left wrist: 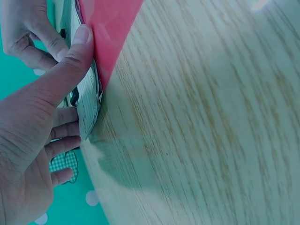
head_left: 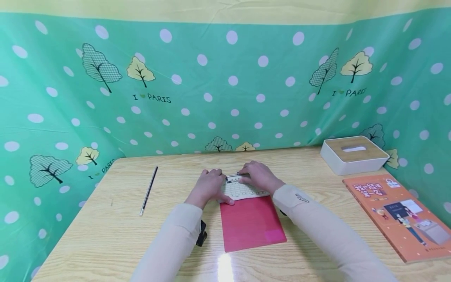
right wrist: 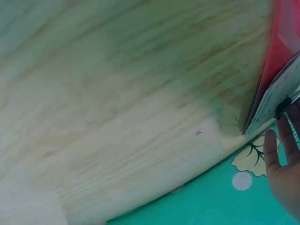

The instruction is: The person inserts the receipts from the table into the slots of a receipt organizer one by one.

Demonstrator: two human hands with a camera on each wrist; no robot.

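A red folder [head_left: 250, 223] lies on the table with white printed sheets [head_left: 243, 191] across its far part. Along their far edge runs a thin dark clip [head_left: 230, 176]. My left hand [head_left: 208, 187] grips the left side of the sheets, its thumb [left wrist: 75, 56] on top and the fingers by the edge. My right hand [head_left: 260, 175] is bent over the far right side and pinches the clip; its fingertips touch a black end piece [right wrist: 282, 107] of it in the right wrist view. The fingers partly hide the clip.
A pencil [head_left: 149, 190] lies to the left of the folder. At the right are an orange book [head_left: 398, 219] and a white tissue box [head_left: 352, 154] with a wooden lid. A green dotted curtain [head_left: 218, 90] hangs behind the table.
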